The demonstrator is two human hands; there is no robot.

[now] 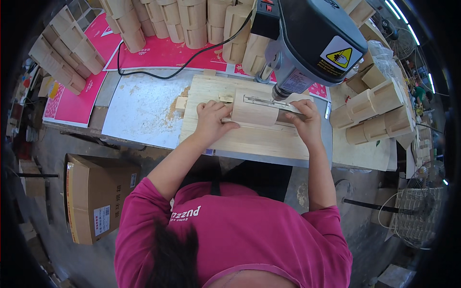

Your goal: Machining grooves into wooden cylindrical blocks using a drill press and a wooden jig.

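A pale, curved wooden piece (252,113) lies on a wooden board (201,96) beneath the head of a drill press (312,43). A narrow slotted metal strip (261,102) runs along the top of the piece, close to the drill chuck (280,92). My left hand (212,121) is closed at the left end of the wooden piece, fingers and thumb against it. At the other end, my right hand (306,117) pinches a flat metal plate (287,117) between thumb and fingers. The underside of the piece is hidden.
Rounded wooden pieces (192,21) stand along the back on pink sheets (163,57), and more lean at the left and right (374,110). A black cable (177,74) crosses the bench. Sawdust lies on a white sheet (139,108). A cardboard box (103,197) sits on the floor.
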